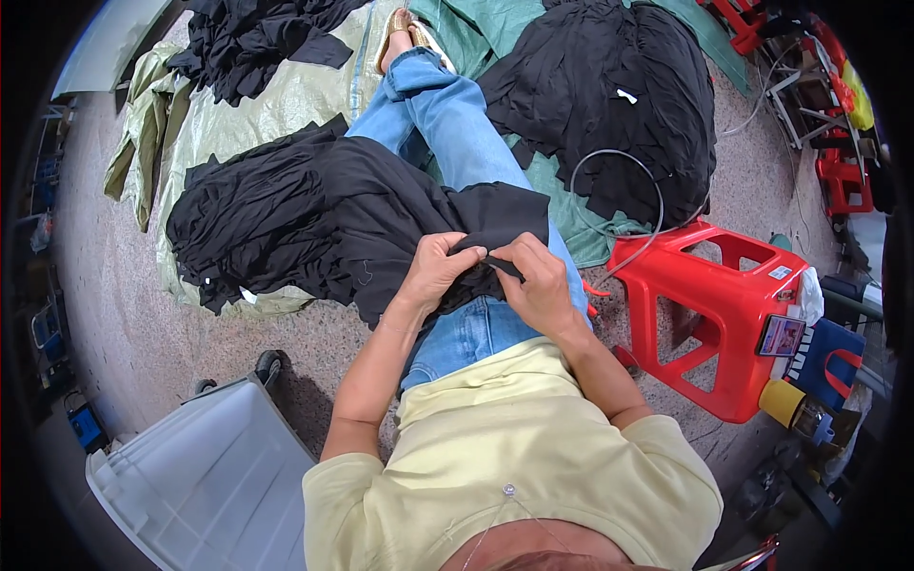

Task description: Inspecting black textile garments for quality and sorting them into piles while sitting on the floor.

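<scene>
Black fabric (381,205) lies across my lap and spreads left into a heap on the floor. My left hand (439,267) pinches an edge of it, thumb pressed against the fingers. Close beside it, my right hand (533,276) grips the same cloth, its fingertips almost touching the left thumb. A flat flap of the fabric rises just beyond both hands, over my blue jeans. Whether something small sits between the fingertips, I cannot tell.
A large black fabric pile (609,95) lies at the far right on green sheeting, another (257,43) at the far left. A red plastic stool (709,314) lies on its side to my right, near a looped grey cable (659,195). A pale plastic bin (205,466) stands lower left.
</scene>
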Available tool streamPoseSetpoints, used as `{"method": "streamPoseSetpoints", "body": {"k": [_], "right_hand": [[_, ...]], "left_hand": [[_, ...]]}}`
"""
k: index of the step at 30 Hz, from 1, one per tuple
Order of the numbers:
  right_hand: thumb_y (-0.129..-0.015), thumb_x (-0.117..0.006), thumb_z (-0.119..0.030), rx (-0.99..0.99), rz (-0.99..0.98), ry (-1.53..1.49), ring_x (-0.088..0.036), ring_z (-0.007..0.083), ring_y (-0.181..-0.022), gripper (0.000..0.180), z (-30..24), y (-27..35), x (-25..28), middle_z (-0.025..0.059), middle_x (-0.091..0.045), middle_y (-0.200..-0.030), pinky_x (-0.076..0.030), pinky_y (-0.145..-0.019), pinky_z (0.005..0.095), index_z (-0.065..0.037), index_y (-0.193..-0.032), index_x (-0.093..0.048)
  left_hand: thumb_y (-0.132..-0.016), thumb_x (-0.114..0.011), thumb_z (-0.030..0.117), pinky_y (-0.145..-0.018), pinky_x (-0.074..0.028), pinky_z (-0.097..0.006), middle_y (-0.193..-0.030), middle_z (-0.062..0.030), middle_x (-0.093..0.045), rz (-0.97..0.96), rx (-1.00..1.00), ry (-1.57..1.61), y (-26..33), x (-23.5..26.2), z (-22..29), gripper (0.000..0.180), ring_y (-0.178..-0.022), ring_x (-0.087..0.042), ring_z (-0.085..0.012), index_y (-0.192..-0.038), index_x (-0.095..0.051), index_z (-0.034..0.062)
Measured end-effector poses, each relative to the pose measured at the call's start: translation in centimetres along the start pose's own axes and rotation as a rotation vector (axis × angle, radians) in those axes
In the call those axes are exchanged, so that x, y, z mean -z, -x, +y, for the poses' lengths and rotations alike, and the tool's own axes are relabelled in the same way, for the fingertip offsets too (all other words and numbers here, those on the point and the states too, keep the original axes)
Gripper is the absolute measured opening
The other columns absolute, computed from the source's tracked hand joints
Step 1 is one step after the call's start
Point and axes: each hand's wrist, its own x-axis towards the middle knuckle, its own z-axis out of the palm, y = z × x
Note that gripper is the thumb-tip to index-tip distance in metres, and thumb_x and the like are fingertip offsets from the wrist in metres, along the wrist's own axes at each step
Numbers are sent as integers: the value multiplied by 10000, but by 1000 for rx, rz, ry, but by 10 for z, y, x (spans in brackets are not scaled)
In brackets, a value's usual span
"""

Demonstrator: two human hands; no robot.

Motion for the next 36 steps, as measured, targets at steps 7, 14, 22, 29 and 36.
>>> {"method": "streamPoseSetpoints", "body": {"k": [7,14,22,29,36], "right_hand": [[-720,-749,42,-66,-74,-54,-634,345,-783,232,-2,-2,0,127,-598,-846,-506,-671,400,-11,-918,-640],[-723,-733,43,-99,-98,-46,-638,346,-786,213,2,3,2,120,-602,-839,-508,-674,405,-21,-908,-649],[-733,-730,25,-92,-128,-55,-646,335,-784,182,7,1,4,123,-620,-828,-506,-665,385,-15,-899,-666],[-768,-748,15,-395,-123,-330,-650,193,-736,103,10,1,1,79,-649,-793,-489,-664,301,13,-865,-712],[-865,-753,-93,-892,-151,-1210,-607,52,-787,100,26,5,-6,-13,-680,-856,-467,-718,214,-23,-913,-700]], "left_hand": [[-907,-689,86,-622,-440,-186,-835,48,-653,-61,18,74,3,3,1,117,-719,-541,-5,-926,-725,-23],[-929,-688,139,-598,-384,-200,-772,80,-585,-29,-158,-372,9,-1,-5,174,-700,-482,-11,-922,-713,-34],[-875,-744,101,-621,-410,-238,-749,32,-576,-34,-188,-441,18,1,-3,152,-718,-492,-34,-914,-700,-38],[-874,-668,54,-642,-447,-269,-734,-18,-592,71,-277,-529,20,-8,-3,123,-712,-530,-81,-928,-682,-55],[-907,-638,36,-685,-447,-213,-800,47,-616,133,-152,-5,23,-23,-8,101,-724,-529,-45,-957,-688,-35]]}}
